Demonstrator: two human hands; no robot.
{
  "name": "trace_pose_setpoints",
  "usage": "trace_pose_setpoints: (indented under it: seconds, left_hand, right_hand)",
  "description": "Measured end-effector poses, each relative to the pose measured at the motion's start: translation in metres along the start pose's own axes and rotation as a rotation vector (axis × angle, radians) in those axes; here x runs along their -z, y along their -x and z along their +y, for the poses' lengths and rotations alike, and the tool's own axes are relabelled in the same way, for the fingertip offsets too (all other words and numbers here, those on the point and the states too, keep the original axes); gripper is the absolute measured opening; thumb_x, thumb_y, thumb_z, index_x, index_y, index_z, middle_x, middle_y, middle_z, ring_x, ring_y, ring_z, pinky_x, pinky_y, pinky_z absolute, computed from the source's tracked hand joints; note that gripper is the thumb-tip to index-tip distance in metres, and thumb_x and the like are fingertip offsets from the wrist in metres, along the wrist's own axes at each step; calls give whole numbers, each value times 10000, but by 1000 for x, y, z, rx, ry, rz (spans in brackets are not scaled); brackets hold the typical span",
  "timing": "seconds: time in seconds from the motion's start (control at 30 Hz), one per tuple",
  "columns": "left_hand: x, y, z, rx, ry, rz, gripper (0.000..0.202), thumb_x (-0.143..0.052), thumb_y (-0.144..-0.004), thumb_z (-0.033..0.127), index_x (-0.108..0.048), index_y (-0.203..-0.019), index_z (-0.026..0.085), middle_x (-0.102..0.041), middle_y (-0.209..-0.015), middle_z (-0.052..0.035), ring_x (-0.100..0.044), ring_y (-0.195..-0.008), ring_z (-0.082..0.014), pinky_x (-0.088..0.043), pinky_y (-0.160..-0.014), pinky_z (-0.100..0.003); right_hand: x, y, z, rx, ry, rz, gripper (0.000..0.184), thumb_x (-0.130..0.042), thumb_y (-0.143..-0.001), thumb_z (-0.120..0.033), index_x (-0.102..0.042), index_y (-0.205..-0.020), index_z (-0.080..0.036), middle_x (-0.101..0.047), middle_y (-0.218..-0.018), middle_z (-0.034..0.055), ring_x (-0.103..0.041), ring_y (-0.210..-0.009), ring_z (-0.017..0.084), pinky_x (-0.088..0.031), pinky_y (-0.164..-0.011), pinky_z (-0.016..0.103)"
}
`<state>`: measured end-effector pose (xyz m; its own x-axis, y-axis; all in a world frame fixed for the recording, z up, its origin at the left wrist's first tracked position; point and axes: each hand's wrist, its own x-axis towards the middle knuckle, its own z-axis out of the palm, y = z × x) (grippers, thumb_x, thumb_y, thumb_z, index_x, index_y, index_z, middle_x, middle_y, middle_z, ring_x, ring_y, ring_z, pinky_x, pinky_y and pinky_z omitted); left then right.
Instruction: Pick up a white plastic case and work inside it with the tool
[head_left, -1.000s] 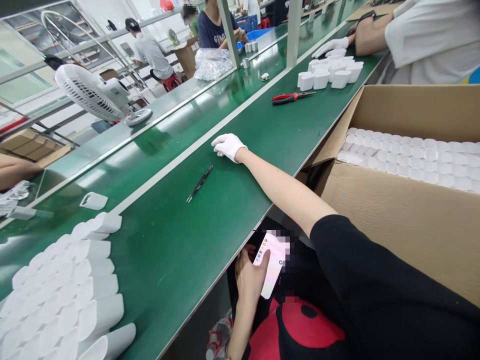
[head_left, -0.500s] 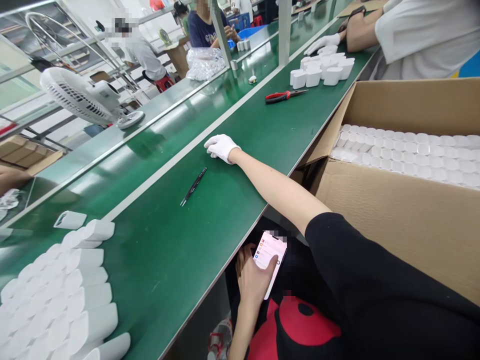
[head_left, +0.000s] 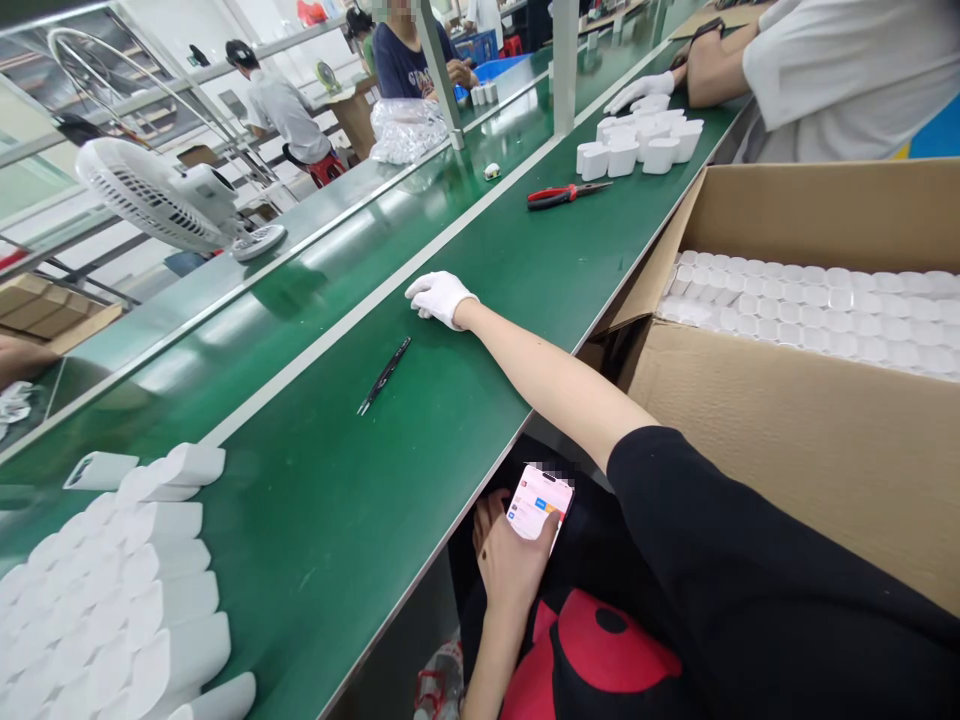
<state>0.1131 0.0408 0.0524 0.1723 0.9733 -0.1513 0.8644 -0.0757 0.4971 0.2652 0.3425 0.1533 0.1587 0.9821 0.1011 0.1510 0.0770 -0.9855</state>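
Resting a gloved right hand on the green tabletop while the bare left hand grips a phone down in the lap.

The right hand lies palm down with fingers loosely curled, holding nothing — black tweezers lie just beside it, not touching. The left hand is wrapped round the phone's lower half below the tabletop edge, thumb up along its side, screen lit and facing up. White shells are packed in rows at the near left corner, one loose shell just beyond them. Farther up lie red pliers and another cluster of shells under a co-worker's gloved hand. To the right an open carton holds rows of white parts; a fan stands at the left.
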Motion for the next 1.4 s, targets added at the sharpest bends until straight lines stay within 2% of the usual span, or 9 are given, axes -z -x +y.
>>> trace_pose_setpoints:
  seconds: [0.33,0.5,0.6,0.77,1.03,1.13,1.23,1.3,1.4]
  left_hand:
    - [2,4,8,12,-80,2,546,-651,-702,472,-486,-1124,167,-531,-1131,-142,-484,-1119,-330,-365,-958,-459]
    - [-2,11,14,-74,-104,-23,830,-740,-614,407,-381,-1324,172,-426,-1298,-172,-332,-1272,-366,-281,-1044,-496]
    - [-6,14,11,-97,-77,-18,801,-724,-630,331,-389,-1332,145,-426,-1292,-173,-303,-1293,-354,-280,-1068,-456]
    - [-5,14,6,-94,-25,30,742,-712,-618,275,-440,-1297,151,-440,-1242,-155,-385,-1218,-343,-348,-1025,-445]
    - [-2,13,5,-98,-26,69,656,-725,-582,260,-545,-1201,139,-489,-1139,-137,-472,-1116,-326,-352,-1024,-447]
    - [2,14,2,-91,-19,19,699,-744,-566,266,-534,-1226,168,-491,-1161,-119,-476,-1126,-312,-343,-1033,-423]
    - [3,19,-4,20,-46,-75,884,-750,-558,317,-392,-1357,190,-418,-1313,-122,-432,-1202,-327,-354,-1021,-409]
    - [2,23,-9,97,-55,-143,936,-715,-593,316,-289,-1414,174,-355,-1404,-132,-363,-1282,-322,-334,-1041,-393]
    - [3,30,-18,105,-59,-241,950,-685,-597,259,-252,-1437,167,-322,-1461,-123,-251,-1364,-285,-266,-1092,-363]
  right_hand:
    - [-2,-5,5,-5,6,8,198,-571,-694,-14,-686,-801,-134,-663,-637,15,-607,-511,97,-530,-575,197]
    - [-1,-4,4,-14,-7,-7,211,-557,-700,-10,-683,-823,-126,-657,-631,11,-602,-510,91,-524,-552,185]
    - [-2,-2,2,-18,-23,-11,209,-545,-708,-8,-680,-823,-121,-663,-651,20,-596,-500,88,-519,-525,180]
    - [-1,0,0,-27,-35,-10,195,-558,-706,-8,-678,-815,-117,-665,-647,19,-589,-492,80,-517,-525,170]
    - [2,5,-4,-18,-17,-23,205,-564,-698,-12,-694,-816,-119,-662,-633,14,-590,-491,80,-515,-548,177]
    - [2,5,-3,-21,-14,-34,207,-572,-708,-13,-697,-834,-121,-661,-639,12,-596,-509,87,-511,-549,180]
    - [2,3,1,-30,-8,-48,178,-600,-735,-33,-689,-862,-121,-657,-652,2,-598,-529,89,-513,-568,194]
    - [2,2,2,-31,7,-62,122,-616,-788,-100,-665,-899,-118,-658,-711,3,-602,-574,92,-521,-596,221]
    - [1,7,0,-18,55,-94,162,-577,-877,-248,-617,-961,-116,-645,-857,24,-612,-687,107,-531,-639,270]
